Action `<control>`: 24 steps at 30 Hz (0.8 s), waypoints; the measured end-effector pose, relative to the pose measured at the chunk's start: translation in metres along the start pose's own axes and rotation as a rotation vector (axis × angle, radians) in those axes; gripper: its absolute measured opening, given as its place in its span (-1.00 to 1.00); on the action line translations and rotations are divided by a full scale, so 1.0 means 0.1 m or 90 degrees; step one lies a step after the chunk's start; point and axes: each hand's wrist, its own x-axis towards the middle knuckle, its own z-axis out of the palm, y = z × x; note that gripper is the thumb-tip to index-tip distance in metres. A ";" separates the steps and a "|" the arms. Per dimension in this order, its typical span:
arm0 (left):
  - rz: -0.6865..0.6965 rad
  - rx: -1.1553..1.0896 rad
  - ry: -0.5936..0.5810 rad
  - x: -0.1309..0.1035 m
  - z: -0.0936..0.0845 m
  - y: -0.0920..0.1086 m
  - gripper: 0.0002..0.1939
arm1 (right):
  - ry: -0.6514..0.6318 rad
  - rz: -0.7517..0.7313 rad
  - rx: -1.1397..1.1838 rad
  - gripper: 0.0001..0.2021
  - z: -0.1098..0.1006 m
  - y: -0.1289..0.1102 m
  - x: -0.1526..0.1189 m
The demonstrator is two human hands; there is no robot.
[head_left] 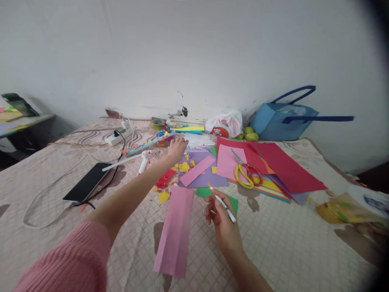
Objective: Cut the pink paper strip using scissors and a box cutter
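Note:
My right hand (pixel 224 217) is closed round a white marker pen (pixel 226 209), whose orange tip points up and to the left. Before it lies a long pink paper strip (pixel 176 231) with lengthwise creases. My left hand (pixel 178 149) reaches far forward over the craft pieces, its fingers bent down and partly hidden. Below that hand are a purple sheet (pixel 206 178), a yellow paper flower (pixel 184 167) and a shorter pink strip (pixel 197 171). A green paper piece (pixel 203 192) lies partly behind my right hand.
Scissors (pixel 243 174) rest on red sheets (pixel 288 166) to the right. On the left are a glue gun (pixel 145 161), a black phone-like slab (pixel 86 182) with cables and a power strip (pixel 119 136). A blue bag (pixel 281 121) and a plastic bag (pixel 226 123) stand by the wall.

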 end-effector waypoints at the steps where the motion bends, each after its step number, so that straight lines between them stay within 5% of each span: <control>1: 0.001 -0.018 0.002 -0.13 -0.04 0.00 -0.68 | -0.006 0.003 0.013 -0.76 0.00 0.00 0.01; 6: 0.015 -0.144 -0.007 -0.92 -0.24 -0.09 -0.72 | -0.010 -0.030 0.010 -0.67 -0.01 -0.02 0.05; 9: -0.009 -0.165 -0.024 -1.19 -0.28 -0.26 -0.82 | 0.030 -0.051 -0.018 -0.66 -0.03 -0.02 0.10; 14: -0.019 -0.169 -0.089 -1.27 -0.22 -0.41 -0.79 | 0.039 -0.030 -0.059 -0.69 -0.04 0.02 0.13; 18: -0.004 -0.201 -0.106 -1.32 -0.14 -0.28 -0.94 | 0.050 -0.044 -0.088 -0.68 -0.05 0.03 0.12; 24: 0.055 -0.245 -0.118 -1.33 -0.05 -0.15 -0.75 | 0.030 -0.025 -0.090 -0.69 -0.05 0.01 0.10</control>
